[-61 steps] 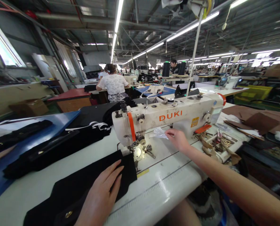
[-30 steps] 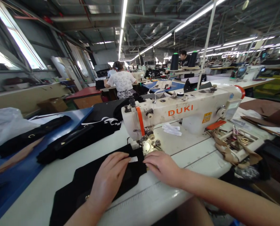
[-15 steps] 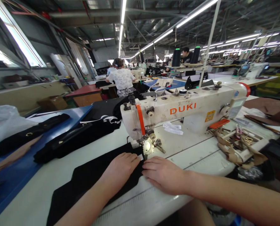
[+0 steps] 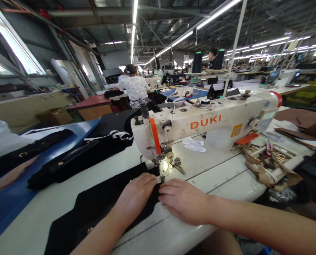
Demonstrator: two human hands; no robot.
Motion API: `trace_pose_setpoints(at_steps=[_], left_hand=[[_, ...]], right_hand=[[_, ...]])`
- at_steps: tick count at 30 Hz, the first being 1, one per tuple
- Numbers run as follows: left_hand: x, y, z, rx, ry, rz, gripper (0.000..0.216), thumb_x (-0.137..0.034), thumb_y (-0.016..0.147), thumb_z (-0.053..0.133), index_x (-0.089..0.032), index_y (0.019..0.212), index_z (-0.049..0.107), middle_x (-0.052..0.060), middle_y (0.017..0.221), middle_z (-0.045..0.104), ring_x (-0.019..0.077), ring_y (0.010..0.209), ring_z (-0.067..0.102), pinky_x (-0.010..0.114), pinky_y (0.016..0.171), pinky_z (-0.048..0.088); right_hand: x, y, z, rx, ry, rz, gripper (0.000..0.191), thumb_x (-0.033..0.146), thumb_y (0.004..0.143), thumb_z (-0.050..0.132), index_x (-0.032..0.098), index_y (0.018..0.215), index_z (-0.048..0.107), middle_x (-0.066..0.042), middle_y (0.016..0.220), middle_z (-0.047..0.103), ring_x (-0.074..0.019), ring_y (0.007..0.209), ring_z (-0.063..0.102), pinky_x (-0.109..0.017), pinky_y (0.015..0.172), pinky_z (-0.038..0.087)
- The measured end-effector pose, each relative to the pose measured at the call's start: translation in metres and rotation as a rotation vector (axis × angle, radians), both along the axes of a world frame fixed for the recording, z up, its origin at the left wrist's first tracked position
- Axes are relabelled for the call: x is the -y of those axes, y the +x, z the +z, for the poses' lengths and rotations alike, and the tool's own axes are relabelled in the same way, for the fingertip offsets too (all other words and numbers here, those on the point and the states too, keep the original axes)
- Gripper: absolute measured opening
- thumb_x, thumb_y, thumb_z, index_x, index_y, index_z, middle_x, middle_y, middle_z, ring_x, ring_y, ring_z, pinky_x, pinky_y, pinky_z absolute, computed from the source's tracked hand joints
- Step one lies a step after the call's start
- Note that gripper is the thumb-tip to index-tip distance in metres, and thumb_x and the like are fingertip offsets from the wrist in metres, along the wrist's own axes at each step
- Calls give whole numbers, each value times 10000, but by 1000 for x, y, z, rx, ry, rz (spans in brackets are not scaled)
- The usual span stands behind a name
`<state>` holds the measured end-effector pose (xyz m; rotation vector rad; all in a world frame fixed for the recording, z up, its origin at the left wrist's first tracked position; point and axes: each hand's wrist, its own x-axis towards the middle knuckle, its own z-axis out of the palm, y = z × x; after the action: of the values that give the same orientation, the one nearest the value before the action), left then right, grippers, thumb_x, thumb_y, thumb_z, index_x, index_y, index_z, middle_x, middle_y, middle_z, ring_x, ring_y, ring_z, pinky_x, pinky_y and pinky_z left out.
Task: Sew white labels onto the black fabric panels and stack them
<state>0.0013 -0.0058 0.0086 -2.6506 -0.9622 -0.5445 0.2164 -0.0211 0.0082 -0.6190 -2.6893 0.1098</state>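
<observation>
My left hand point(image 4: 136, 196) rests domed on the near end of a black fabric piece point(image 4: 99, 205), its fingertips pressing a small white label point(image 4: 158, 179) onto the cloth just in front of the presser foot point(image 4: 158, 163). My right hand point(image 4: 183, 200) lies flat beside it, fingers stretched left and touching the fabric's right edge. Both hands sit directly before the needle of the white DUKI sewing machine point(image 4: 205, 124). The label is mostly hidden under my fingers.
More black fabric pieces point(image 4: 75, 159) lie on the left, partly on a blue board point(image 4: 3, 209). White labels point(image 4: 192, 144) lie on the machine bed. A tray of scissors and brown scraps point(image 4: 269, 161) stands at right. A seated person point(image 4: 133, 90) works at a table behind.
My right hand left the labels on the machine bed and came to the fabric with one. Both hands then pushed the fabric end and label closer to the presser foot.
</observation>
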Motion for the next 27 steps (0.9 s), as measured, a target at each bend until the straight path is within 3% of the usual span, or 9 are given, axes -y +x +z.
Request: trace_pose_setpoints(at_steps=[6,15,22,27], left_hand=[[-1,2,-1,40,72,-23,284,-104,942,369,-142,945,650,67,908,708,182,848,662,316,786,581],[2,3,0,40,47,-27,294,-96,935,368,-140,941,658,71,904,712,185,854,664,329,808,578],[12,0,0,109,-147,84,266,-174,914,448,-168,1057,672,80,1051,712,202,990,658,366,885,573],[28,-5,-1,103,-274,206,377,-302,897,516,-223,1256,598,67,1283,638,226,1195,582,404,1010,507]], right_hand=[[0,1,-4,-11,-1,0,276,226,973,417,134,1114,635,-93,1186,639,-203,1108,547,-328,1014,407],[0,2,-5,-24,-11,6,268,222,971,425,135,1120,631,-90,1164,643,-196,1102,543,-317,1007,400],[-25,-1,7,28,24,-100,214,213,958,459,133,1024,646,-72,908,657,-194,875,558,-328,853,449],[-40,-8,5,88,100,-93,151,234,927,536,141,960,651,-59,863,625,-214,882,533,-344,828,447]])
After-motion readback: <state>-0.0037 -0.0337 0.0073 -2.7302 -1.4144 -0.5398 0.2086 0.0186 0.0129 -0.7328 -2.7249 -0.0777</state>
